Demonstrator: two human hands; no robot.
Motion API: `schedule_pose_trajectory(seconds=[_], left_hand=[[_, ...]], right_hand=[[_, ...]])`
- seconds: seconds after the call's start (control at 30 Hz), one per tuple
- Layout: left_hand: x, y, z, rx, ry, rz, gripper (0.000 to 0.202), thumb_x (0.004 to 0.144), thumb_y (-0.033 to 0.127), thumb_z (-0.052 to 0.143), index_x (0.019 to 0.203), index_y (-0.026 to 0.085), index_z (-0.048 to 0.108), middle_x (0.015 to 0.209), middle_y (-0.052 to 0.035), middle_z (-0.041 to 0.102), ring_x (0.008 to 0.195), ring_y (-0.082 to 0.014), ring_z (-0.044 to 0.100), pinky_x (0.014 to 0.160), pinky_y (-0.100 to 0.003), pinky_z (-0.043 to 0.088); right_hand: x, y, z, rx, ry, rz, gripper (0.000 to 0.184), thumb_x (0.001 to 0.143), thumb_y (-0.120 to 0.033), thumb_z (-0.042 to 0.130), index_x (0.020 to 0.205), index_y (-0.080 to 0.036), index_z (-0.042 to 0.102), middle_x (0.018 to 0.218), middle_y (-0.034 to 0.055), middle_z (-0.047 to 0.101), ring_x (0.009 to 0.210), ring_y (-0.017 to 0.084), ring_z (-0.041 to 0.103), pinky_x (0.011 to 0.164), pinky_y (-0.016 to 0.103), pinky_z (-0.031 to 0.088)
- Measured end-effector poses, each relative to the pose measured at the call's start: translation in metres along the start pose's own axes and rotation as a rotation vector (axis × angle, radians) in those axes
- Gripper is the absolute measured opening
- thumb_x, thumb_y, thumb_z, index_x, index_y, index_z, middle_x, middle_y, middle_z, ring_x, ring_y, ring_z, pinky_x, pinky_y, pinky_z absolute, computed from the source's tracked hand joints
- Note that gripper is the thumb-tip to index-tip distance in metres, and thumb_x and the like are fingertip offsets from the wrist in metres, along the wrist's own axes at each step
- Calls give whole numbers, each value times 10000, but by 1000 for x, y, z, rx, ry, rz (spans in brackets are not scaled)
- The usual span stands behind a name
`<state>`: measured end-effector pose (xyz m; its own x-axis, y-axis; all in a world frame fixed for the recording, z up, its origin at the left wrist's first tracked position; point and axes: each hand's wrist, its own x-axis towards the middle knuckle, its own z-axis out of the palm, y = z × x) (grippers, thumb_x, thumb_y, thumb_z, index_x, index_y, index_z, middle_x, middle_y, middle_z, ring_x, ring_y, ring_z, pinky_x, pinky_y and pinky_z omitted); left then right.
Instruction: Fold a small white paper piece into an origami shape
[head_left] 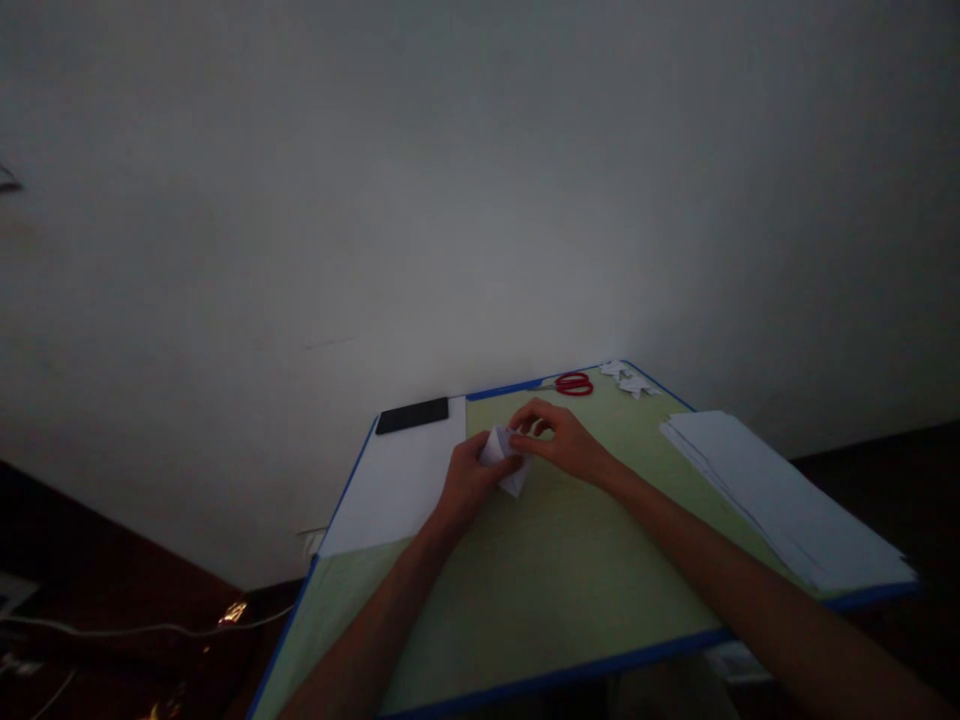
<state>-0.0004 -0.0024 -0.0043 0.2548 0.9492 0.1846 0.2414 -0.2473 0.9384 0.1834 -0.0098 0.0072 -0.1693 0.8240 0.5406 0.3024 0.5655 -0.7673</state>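
left hand point(472, 477): extended from lower left, gripping folded white paper point(496, 446), lower centre of frame | right hand point(561, 440): angled in from lower right, curled, apparently pinching the paper's upper edge

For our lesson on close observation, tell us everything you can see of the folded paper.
The folded paper is small, white and angular, apparently creased into flat facets, with a pointed lower end. The left hand grips it, thumb across its face; the right hand touches its upper part. It is over the green table; whether it rests there is unclear.
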Motion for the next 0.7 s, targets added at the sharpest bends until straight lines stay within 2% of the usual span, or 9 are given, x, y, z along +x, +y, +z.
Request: schedule_pose_trajectory(seconds=[0.1,0.23,0.4,0.6,0.7], left_hand=[[-1,3,0,-62,-32,-26,329,627,288,805,898,119,724,771,-37,695,675,-170,588,637,-277,442],[-3,8,1,-129,-75,-64,378,610,246,796,960,121,732,842,-52,723,721,-184,617,683,-290,458],[-2,6,1,-171,-89,-47,344,624,243,787,938,120,720,814,-41,707,707,-172,603,684,-288,457],[-4,6,0,-77,-103,-5,341,668,338,796,915,121,703,777,-32,674,686,-164,567,639,-270,424],[-7,11,1,26,-44,62,341,769,454,721,892,136,702,765,-30,662,702,-171,564,623,-266,406]], right_hand=[[1,0,0,33,-38,12,136,813,-255,701,934,-194,689,852,28,697,760,158,619,682,287,462],[1,-2,-1,44,-62,11,215,814,-231,691,1026,-205,713,887,33,712,792,164,628,687,286,464],[0,-2,-1,71,-48,51,136,799,-271,714,907,-189,715,939,48,698,850,174,640,720,292,482],[1,3,3,195,-102,140,149,803,-274,689,924,-187,685,901,42,704,848,184,666,702,292,517],[2,8,3,182,-83,142,148,812,-268,672,933,-184,688,896,47,714,848,185,670,709,289,514]])
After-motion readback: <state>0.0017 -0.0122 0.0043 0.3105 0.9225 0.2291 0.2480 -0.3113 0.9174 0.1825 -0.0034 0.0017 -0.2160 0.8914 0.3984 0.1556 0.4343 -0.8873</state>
